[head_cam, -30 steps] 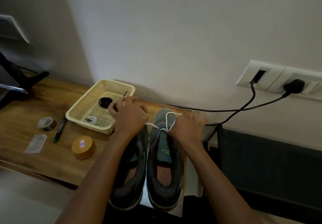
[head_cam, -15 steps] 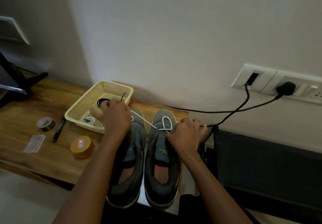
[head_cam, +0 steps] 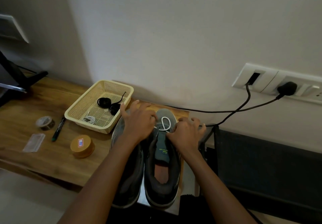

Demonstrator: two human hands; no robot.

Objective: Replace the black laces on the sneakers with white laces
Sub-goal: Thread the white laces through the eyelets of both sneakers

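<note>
Two grey sneakers stand side by side at the right end of the wooden table, toes toward the wall. The right sneaker carries a white lace that forms a small loop over its toe end. My left hand lies over the left sneaker and pinches one end of the white lace. My right hand sits at the right side of the right sneaker, fingers curled on the other end. Coiled black laces and a white lace bundle lie in the cream basket.
Left of the basket lie a tape roll, a black marker, a clear packet and a round yellow tin. Black cables run from the wall socket past the table's right end. A dark stand sits at far left.
My left hand has come back from the basket side toward the right sneaker's toe. The stretched lace has slackened into a smaller loop. My right hand has stayed at the shoe's right side.
</note>
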